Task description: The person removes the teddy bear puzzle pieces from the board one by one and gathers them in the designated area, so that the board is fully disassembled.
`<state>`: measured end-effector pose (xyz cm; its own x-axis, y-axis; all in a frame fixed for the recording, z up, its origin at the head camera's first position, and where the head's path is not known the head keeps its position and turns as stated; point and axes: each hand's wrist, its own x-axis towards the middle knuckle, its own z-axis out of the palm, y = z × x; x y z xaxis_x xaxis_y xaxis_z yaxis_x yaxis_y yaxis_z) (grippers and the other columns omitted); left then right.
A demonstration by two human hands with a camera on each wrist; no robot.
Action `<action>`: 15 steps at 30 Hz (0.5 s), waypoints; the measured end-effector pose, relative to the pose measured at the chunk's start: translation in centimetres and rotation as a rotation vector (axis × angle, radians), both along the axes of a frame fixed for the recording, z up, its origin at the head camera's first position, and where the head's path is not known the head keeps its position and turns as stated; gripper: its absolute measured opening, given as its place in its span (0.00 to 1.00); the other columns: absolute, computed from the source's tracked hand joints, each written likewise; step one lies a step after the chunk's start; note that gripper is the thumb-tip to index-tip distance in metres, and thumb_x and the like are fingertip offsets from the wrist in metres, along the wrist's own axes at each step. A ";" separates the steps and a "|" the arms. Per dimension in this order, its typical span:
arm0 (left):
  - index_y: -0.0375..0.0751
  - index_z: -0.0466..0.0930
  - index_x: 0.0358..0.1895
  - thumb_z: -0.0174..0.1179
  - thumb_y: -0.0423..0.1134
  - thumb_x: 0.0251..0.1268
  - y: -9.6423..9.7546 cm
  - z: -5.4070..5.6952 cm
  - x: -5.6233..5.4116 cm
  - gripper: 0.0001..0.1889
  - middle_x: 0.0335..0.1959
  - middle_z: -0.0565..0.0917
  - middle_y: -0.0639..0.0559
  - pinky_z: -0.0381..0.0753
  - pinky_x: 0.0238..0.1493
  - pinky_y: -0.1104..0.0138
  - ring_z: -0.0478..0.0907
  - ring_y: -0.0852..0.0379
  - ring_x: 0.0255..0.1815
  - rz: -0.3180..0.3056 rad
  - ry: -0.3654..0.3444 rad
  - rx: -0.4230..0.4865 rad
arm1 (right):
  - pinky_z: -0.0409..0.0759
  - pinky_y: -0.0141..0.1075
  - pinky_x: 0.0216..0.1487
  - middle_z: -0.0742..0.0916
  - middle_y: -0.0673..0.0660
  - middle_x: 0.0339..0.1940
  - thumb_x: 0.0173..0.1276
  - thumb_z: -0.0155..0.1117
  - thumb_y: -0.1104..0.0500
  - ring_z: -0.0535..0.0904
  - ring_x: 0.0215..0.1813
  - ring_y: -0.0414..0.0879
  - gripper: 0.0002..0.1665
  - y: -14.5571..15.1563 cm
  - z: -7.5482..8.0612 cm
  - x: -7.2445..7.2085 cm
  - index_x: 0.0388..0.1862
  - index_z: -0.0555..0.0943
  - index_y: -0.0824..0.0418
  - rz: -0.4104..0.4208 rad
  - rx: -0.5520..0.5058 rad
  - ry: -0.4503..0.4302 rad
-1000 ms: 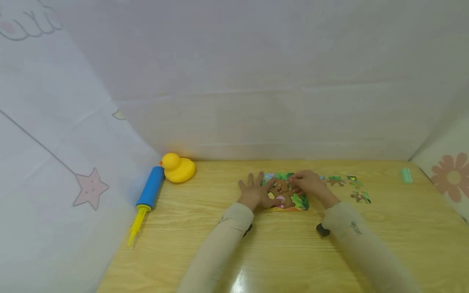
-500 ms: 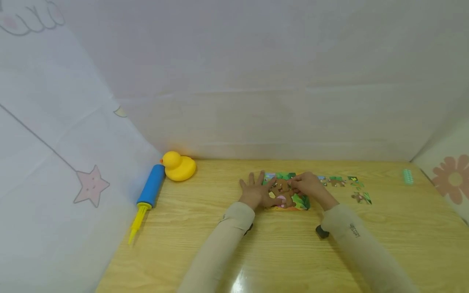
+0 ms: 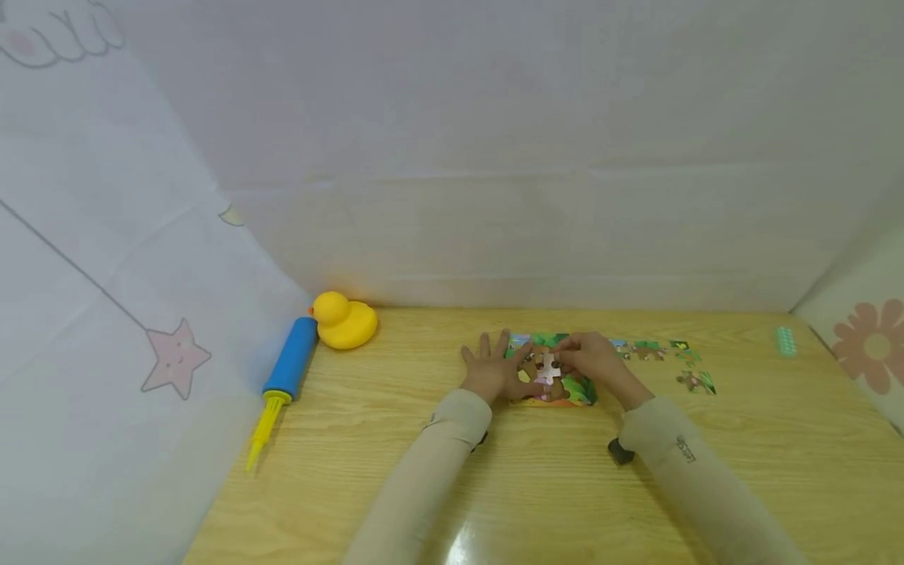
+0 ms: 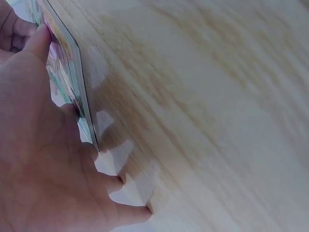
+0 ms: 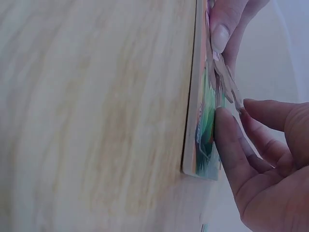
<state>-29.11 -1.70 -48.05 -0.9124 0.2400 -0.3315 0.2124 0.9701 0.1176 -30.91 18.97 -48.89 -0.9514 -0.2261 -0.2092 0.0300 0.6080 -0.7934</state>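
Observation:
A jigsaw puzzle (image 3: 581, 390) with a brown bear picture lies in its flat board on the table. My left hand (image 3: 492, 374) rests over its left side, fingers spread wide. In the left wrist view, the left thumb (image 4: 41, 41) presses on the picture while some fingertips touch the tabletop past the board's edge. My right hand (image 3: 592, 359) is over the upper right part. The right wrist view shows its thumb and a finger pinching a puzzle piece (image 5: 234, 92), which tilts up from the board. A pale, piece-shaped patch (image 3: 548, 368) shows mid-puzzle between the hands.
Several loose puzzle pieces (image 3: 695, 381) lie right of the board. A small green object (image 3: 785, 341) sits at the far right. At the left are a yellow rubber duck (image 3: 346, 322) and a blue and yellow hand pump (image 3: 291, 361). A cloth wall (image 3: 494, 235) borders the table's back.
A pale piece-shaped patch now shows where brown bear picture was in the middle of the puzzle. The right hand has shifted very slightly; the left hand stays in place.

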 end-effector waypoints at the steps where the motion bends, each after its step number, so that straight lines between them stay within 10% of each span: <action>1: 0.77 0.41 0.81 0.44 0.84 0.59 0.0 0.0 0.0 0.48 0.86 0.38 0.54 0.43 0.77 0.31 0.36 0.38 0.86 0.002 -0.004 -0.004 | 0.88 0.40 0.40 0.89 0.65 0.47 0.78 0.57 0.58 0.87 0.40 0.48 0.17 -0.1 -0.1 0.0 0.57 0.82 0.67 -0.007 -0.018 -0.005; 15: 0.77 0.40 0.81 0.43 0.83 0.60 0.0 0.5 0.2 0.48 0.86 0.38 0.53 0.42 0.77 0.31 0.35 0.38 0.86 0.003 -0.020 -0.006 | 0.89 0.39 0.40 0.87 0.68 0.51 0.77 0.59 0.60 0.86 0.37 0.45 0.19 -0.7 -0.5 -0.2 0.62 0.78 0.69 -0.117 -0.188 -0.097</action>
